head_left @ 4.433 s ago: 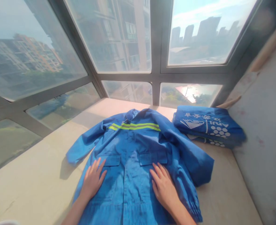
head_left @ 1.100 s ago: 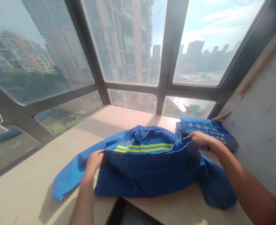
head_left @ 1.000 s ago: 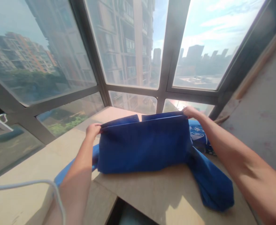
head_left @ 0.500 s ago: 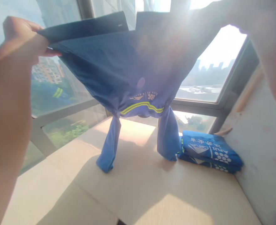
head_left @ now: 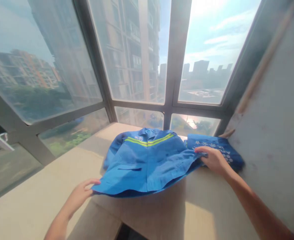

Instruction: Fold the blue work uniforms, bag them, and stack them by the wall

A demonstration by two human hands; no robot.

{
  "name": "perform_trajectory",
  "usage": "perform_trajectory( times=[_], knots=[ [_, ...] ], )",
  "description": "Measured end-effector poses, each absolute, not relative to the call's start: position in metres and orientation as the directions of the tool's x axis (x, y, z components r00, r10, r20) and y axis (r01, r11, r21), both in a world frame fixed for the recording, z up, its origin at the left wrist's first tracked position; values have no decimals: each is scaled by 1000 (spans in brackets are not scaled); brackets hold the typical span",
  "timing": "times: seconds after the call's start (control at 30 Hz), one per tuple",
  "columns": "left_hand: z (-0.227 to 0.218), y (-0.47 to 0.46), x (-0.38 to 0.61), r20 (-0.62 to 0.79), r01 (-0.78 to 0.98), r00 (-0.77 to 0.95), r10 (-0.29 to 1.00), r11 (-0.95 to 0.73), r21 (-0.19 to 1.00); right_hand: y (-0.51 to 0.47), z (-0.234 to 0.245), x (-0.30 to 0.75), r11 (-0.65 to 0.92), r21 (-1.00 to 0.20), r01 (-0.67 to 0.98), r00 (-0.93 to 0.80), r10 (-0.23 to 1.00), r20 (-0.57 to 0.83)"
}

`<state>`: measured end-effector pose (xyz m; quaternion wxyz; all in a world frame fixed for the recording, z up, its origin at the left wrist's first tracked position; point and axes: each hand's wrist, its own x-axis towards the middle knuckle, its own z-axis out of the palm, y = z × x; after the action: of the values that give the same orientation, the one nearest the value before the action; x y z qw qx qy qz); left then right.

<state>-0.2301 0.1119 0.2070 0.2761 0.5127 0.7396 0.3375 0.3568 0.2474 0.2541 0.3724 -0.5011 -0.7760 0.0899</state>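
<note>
Between the left hand [head_left: 79, 196] and the right hand [head_left: 214, 160], a blue work jacket [head_left: 134, 181] is spread front side up. The left hand pinches one hem corner; the right hand grips the opposite corner. Between both hands, the hem sags in a curve, its front and back layers parted. Farthest from the hands lies the collar [head_left: 150, 133]; nearer to them, a yellow-green reflective stripe [head_left: 147, 144] crosses the chest. Beyond the left hand, one sleeve [head_left: 114, 150] lies along the jacket's side. Just behind the right hand, a stack of folded blue garments [head_left: 207, 139] with white print sits near the wall [head_left: 274, 143]. Below both hands extends a pale countertop [head_left: 19, 203]; past it stand framed windows [head_left: 134, 60].
</note>
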Motion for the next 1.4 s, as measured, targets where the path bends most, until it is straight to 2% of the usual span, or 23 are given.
perform_trajectory(
  times=[0.1,0.17,0.27,0.4,0.47,0.57,0.67,0.73,0.8,0.9,1.0,1.07,1.13,1.2,1.23,1.3,1.4],
  knots=[
    [144,81,-217,-171,561,-239,956,280,779,222,187,367,432,-647,628,-184,891,416],
    [123,68,-215,-184,574,-248,951,297,763,205,157,374,382,-710,591,-159,919,362],
    [117,60,-223,-134,574,-264,955,267,774,178,130,382,304,-783,543,-114,950,290],
    [119,55,-242,-42,557,-354,934,247,793,137,100,379,138,-866,481,116,969,219],
    [113,46,-249,-36,588,-332,943,237,774,115,81,376,61,-882,467,185,969,165],
    [97,26,-255,-81,712,-231,970,225,665,86,52,379,-6,-885,465,22,1000,5],
    [84,17,-249,-65,858,-185,981,194,476,76,38,394,-74,-888,454,-103,985,-135],
    [80,24,-229,37,927,-179,983,156,341,88,37,404,-145,-883,446,-14,986,-169],
    [80,41,-192,172,959,-139,975,90,269,112,40,408,-200,-875,442,120,979,-163],
    [79,64,-106,296,943,18,955,-115,313,157,46,396,-233,-868,439,233,962,-141],
    [73,70,-9,247,846,194,949,-289,448,192,57,366,-248,-852,460,133,969,-211],
    [67,66,45,152,734,285,946,-317,600,203,70,343,-265,-841,473,2,954,-299],
    [61,63,84,32,585,277,960,-195,787,204,87,319,-294,-855,427,-129,916,-380],
    [60,65,106,-114,344,198,974,39,938,198,103,297,-336,-897,286,-246,879,-408],
    [61,69,112,-185,198,154,970,154,968,194,110,286,-362,-913,185,-291,868,-403],
    [66,77,116,-308,-53,93,947,313,948,185,118,266,-408,-913,6,-350,854,-385],
    [77,87,106,-429,-266,58,902,428,864,177,114,241,-413,-908,-69,-422,837,-349]
  ],
)
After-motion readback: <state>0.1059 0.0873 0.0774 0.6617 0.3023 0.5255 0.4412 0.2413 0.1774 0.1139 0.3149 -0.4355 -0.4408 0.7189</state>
